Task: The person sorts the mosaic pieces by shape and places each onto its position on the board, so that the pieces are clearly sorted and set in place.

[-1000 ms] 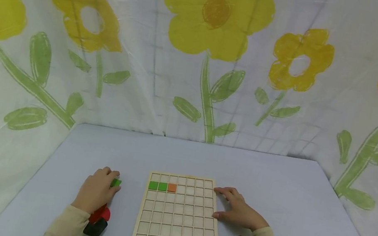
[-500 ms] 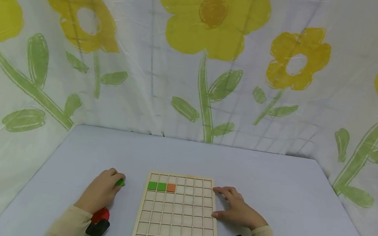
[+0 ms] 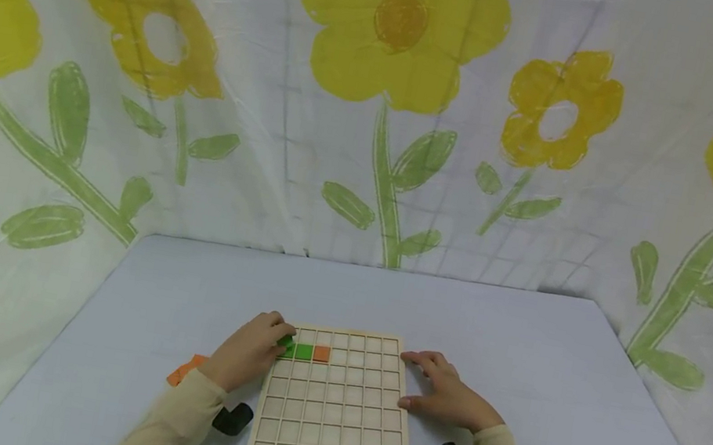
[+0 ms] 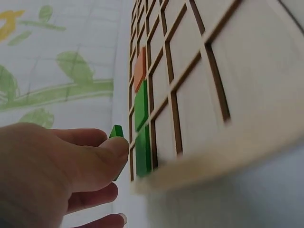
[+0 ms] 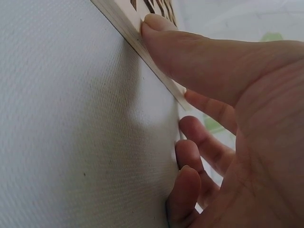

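Note:
My left hand (image 3: 247,353) pinches a small green square tile (image 4: 117,130) between thumb and fingers, over the upper left edge of a wooden grid board (image 3: 333,437). In the second row of the board lie two green tiles (image 4: 141,107) and one orange tile (image 3: 321,353) side by side. The leftmost green one is partly covered by my fingers in the head view. My right hand (image 3: 458,395) rests at the board's right edge, thumb and index fingertips touching the rim, the other fingers loosely bent.
Loose orange tiles (image 3: 184,371) lie on the white table (image 3: 522,339) beside my left wrist, partly hidden by the sleeve. Black wrist cameras (image 3: 232,418) sit by both wrists. A flower-printed curtain (image 3: 249,180) hangs behind the table.
My left hand has lifted the green tile from the table's left side and carried it right to the board's edge. Orange tiles have come into view. The right hand stays put.

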Action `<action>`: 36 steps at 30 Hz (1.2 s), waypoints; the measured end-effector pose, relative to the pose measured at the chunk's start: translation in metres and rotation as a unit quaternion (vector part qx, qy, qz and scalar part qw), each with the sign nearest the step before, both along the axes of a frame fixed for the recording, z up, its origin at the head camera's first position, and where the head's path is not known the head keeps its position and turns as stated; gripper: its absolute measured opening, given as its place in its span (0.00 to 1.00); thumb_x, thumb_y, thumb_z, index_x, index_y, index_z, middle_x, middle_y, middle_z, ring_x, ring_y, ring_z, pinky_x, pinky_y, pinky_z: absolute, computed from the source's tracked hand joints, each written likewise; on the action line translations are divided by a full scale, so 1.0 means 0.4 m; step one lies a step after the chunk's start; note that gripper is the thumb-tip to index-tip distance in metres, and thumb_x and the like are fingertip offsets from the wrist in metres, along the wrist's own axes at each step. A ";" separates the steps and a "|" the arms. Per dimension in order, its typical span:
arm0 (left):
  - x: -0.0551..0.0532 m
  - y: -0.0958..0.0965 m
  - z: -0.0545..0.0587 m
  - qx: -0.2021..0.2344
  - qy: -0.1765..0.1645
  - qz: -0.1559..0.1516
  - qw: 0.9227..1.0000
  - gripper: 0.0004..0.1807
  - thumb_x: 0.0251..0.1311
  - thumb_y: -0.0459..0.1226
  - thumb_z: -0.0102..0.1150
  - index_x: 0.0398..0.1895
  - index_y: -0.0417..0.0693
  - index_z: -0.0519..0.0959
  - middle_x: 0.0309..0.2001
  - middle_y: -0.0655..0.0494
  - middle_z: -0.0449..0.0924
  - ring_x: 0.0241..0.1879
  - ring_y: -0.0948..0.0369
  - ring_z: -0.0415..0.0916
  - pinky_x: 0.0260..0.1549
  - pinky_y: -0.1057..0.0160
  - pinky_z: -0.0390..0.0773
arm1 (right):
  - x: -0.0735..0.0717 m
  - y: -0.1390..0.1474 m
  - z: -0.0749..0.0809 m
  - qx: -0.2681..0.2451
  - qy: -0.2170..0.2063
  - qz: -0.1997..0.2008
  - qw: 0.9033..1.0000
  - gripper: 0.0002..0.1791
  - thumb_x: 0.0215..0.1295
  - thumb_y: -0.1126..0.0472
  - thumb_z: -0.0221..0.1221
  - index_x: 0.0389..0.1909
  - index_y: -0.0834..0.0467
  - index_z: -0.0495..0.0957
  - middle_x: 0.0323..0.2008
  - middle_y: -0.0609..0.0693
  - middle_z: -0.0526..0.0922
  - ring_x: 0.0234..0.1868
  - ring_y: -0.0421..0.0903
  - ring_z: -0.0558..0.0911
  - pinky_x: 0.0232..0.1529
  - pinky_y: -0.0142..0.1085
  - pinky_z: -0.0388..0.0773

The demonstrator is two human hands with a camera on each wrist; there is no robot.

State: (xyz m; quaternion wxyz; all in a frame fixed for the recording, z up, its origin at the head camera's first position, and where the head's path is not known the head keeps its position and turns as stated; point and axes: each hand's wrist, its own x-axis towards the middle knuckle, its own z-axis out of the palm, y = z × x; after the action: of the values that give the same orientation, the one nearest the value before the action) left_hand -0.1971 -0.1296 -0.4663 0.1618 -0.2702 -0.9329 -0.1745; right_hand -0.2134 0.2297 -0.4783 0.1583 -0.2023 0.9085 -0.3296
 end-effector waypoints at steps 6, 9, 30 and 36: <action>-0.023 0.059 -0.008 -0.010 0.000 -0.047 0.999 0.13 0.53 0.27 0.66 0.43 0.39 0.80 0.37 0.51 0.77 0.35 0.58 0.75 0.36 0.62 0.78 | 0.000 0.000 0.005 0.000 -0.009 -0.003 1.000 0.41 0.53 0.43 0.68 0.68 0.45 0.64 0.65 0.52 0.61 0.63 0.56 0.62 0.54 0.57 0.69; -0.031 0.081 -0.015 -0.009 0.007 -0.058 0.998 0.13 0.53 0.28 0.67 0.43 0.41 0.80 0.36 0.52 0.77 0.34 0.59 0.75 0.35 0.63 0.79 | 0.000 0.002 0.002 -0.001 -0.009 -0.001 1.000 0.41 0.54 0.43 0.68 0.68 0.44 0.63 0.65 0.51 0.60 0.63 0.56 0.62 0.54 0.57 0.68; -0.052 0.158 -0.039 -0.009 -0.003 -0.095 0.995 0.11 0.55 0.33 0.66 0.43 0.48 0.81 0.39 0.56 0.81 0.37 0.60 0.78 0.36 0.64 0.79 | 0.000 0.003 -0.005 -0.014 -0.017 -0.009 1.000 0.41 0.53 0.43 0.69 0.68 0.44 0.64 0.66 0.51 0.60 0.64 0.56 0.61 0.55 0.58 0.68; -0.056 0.173 -0.047 -0.021 0.012 -0.092 0.995 0.12 0.53 0.33 0.68 0.41 0.50 0.82 0.38 0.57 0.81 0.36 0.60 0.78 0.34 0.64 0.79 | 0.002 0.001 -0.002 -0.003 -0.013 -0.013 1.000 0.41 0.53 0.43 0.68 0.68 0.43 0.64 0.66 0.51 0.60 0.65 0.56 0.60 0.56 0.59 0.67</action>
State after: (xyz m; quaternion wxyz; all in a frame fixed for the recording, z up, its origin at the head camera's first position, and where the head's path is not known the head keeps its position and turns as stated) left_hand -0.2195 -0.0604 -0.4851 0.1502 -0.3604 -0.9057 -0.1654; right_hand -0.2125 0.2299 -0.4792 0.1653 -0.1866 0.9079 -0.3371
